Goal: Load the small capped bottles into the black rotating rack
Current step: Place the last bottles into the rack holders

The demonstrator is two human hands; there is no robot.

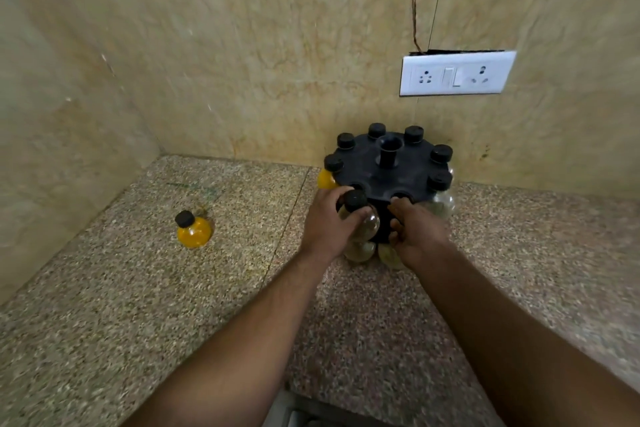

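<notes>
The black rotating rack (374, 168) stands on the counter against the back wall, with several black-capped bottles hanging around its rim. My left hand (329, 222) grips a clear round bottle with a black cap (358, 211) at the rack's near edge. My right hand (417, 232) rests on the rack's front side beside it, fingers curled against the black body. One yellow-filled capped bottle (193, 230) stands alone on the counter to the left. More round bottles (360, 251) show low under the rack between my hands.
The speckled granite counter (138, 305) runs into a corner of beige marble walls. A white socket and switch plate (457, 73) is on the back wall above right of the rack, with a thin wire rising from it.
</notes>
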